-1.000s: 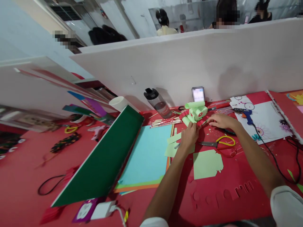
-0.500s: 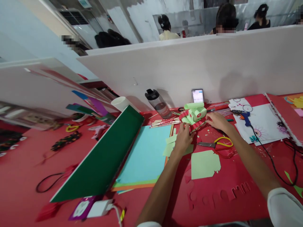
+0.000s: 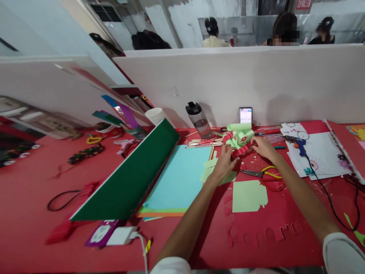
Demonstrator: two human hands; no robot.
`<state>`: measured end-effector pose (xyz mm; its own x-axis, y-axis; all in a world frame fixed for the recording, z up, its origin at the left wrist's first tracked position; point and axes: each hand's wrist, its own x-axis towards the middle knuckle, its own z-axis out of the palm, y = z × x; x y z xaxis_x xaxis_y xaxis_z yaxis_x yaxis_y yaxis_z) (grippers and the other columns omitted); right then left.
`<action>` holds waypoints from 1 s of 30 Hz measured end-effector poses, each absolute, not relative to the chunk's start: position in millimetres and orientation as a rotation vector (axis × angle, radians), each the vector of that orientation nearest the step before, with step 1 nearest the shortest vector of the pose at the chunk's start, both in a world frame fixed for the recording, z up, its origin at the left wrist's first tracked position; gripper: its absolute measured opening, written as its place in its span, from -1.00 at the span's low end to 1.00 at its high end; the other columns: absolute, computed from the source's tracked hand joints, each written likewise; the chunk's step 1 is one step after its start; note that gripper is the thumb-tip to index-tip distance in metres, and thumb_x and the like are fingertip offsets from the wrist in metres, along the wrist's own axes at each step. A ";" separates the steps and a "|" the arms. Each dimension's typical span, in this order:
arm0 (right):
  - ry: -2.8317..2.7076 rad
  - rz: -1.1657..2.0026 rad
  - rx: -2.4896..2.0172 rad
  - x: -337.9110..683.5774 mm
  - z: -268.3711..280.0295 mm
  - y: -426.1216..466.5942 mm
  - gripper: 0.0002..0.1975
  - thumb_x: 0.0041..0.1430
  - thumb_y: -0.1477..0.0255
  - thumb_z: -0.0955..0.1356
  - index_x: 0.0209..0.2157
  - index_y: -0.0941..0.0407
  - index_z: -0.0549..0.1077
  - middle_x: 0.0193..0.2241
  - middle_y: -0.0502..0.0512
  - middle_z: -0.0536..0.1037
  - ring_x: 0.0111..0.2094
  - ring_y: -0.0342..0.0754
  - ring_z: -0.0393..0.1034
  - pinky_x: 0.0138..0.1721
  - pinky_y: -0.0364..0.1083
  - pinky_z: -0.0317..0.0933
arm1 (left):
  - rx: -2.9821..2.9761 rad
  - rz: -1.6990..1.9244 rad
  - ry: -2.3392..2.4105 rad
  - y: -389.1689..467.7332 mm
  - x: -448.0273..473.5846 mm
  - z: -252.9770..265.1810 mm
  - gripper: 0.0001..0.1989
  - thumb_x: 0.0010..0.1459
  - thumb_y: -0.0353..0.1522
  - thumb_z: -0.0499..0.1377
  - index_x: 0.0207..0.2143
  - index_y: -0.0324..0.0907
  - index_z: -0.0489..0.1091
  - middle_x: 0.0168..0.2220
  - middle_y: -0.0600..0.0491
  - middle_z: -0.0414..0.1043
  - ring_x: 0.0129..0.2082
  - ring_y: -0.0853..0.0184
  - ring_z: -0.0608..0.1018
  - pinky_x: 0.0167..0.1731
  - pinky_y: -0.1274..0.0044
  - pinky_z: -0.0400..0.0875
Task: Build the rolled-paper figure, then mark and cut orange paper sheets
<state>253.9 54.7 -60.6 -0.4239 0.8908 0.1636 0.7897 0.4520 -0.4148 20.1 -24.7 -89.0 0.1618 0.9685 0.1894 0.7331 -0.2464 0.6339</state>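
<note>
My left hand [image 3: 226, 163] has its fingers closed on one end of a red paper strip [image 3: 242, 151]. At the strip's other end, the fingertips of my right hand [image 3: 264, 148] are pinched together. Just behind the strip is a bundle of light green rolled paper [image 3: 239, 133] with red pieces on it. Scissors [image 3: 264, 173] with yellow and red handles lie open below my right hand. Nearer to me is a light green sheet [image 3: 249, 196] with a ragged right edge. Other green paper scraps lie partly under my left hand.
A green board [image 3: 128, 175] leans at a slant beside stacked coloured paper [image 3: 176, 179]. Behind are a water bottle [image 3: 201, 121], thin sticks [image 3: 205, 142] and a phone [image 3: 245, 115]. A blue glue gun [image 3: 299, 145] with a trailing cord lies at right. A white partition [image 3: 222, 80] stands behind.
The view has shifted slightly, so most things sit further right. The red strip now shows more plainly stretched between my two hands, which stay in nearly the same place on the table.
</note>
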 end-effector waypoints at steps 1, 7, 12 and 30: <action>-2.347 0.394 -1.425 254.5 -59.9 54.9 -0.84 0.29 0.59 0.39 -0.13 0.11 0.51 -0.12 0.13 0.67 -0.11 0.04 0.55 -0.11 -0.09 0.25 | 2.037 0.821 1.592 -25.0 17.5 -89.6 -0.67 0.36 -0.22 0.17 0.13 -0.07 0.35 0.34 -0.16 0.13 0.02 0.14 0.56 0.01 0.29 0.54; -2.381 0.416 -1.429 258.4 -58.2 57.8 -0.85 0.24 0.53 0.44 -0.16 0.11 0.48 -0.17 0.11 0.67 -0.16 0.04 0.54 -0.18 -0.10 0.24 | 1.832 1.014 1.652 -9.5 -9.7 -84.4 -0.62 0.39 -0.17 0.14 0.18 -0.09 0.34 0.26 -0.15 0.26 -0.04 0.23 0.62 0.08 0.34 0.51; -2.431 0.401 -1.411 257.8 -60.1 58.9 -0.85 0.21 0.58 0.44 -0.19 0.11 0.49 -0.21 0.12 0.66 -0.17 0.06 0.53 -0.20 -0.09 0.19 | 1.835 0.879 1.755 35.2 -26.9 -69.7 -0.51 0.34 -0.19 0.20 0.25 -0.16 0.30 0.19 -0.20 0.38 0.08 0.11 0.58 0.20 0.26 0.40; -2.405 0.438 -1.339 252.2 -60.4 56.2 -0.76 0.19 0.69 0.31 -0.22 0.10 0.48 -0.16 0.14 0.65 -0.16 0.05 0.50 -0.12 -0.07 0.21 | 1.494 1.051 1.450 66.8 -35.3 -97.0 -0.62 0.22 -0.22 0.33 0.02 -0.21 0.42 -0.02 -0.14 0.56 -0.05 0.13 0.61 -0.20 0.39 0.60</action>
<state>252.2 56.2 -60.4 -0.4907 0.8577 0.1533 0.7484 0.5050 -0.4299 -35.3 66.8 -97.0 0.0033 0.9993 0.0374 0.3468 -0.0362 0.9372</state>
